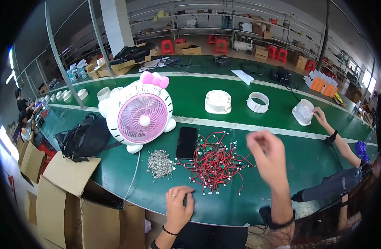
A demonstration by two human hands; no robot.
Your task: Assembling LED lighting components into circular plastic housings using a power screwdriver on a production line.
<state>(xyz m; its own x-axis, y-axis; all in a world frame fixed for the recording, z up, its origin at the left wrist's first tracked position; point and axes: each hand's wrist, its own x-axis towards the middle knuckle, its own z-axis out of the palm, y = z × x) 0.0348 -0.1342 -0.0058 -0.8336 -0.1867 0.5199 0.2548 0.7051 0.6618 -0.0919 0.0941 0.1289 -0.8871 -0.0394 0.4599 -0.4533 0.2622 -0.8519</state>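
Observation:
My left hand [179, 207], with a ring and a dark bracelet, rests at the table's near edge with its fingers curled in; what they hold, if anything, is hidden. My right hand [268, 157] is raised to the right of a tangled pile of red wires [215, 164] with small white connectors. Its fingers are loosely bent, slightly blurred and apart from the thumb, with nothing visible between them. A heap of small metal parts [160, 164] lies beyond my left hand. Between heap and wires lies a black phone [186, 143].
A white cat-shaped fan [142, 114] with a pink bow stands left, beside a black bag [84, 139]. White round housings [218, 101] and a white ring [257, 102] sit on the green belt [190, 108]. At right, another person's hand [320, 116] touches a white housing [303, 112]. Cardboard boxes [74, 174] stand lower left.

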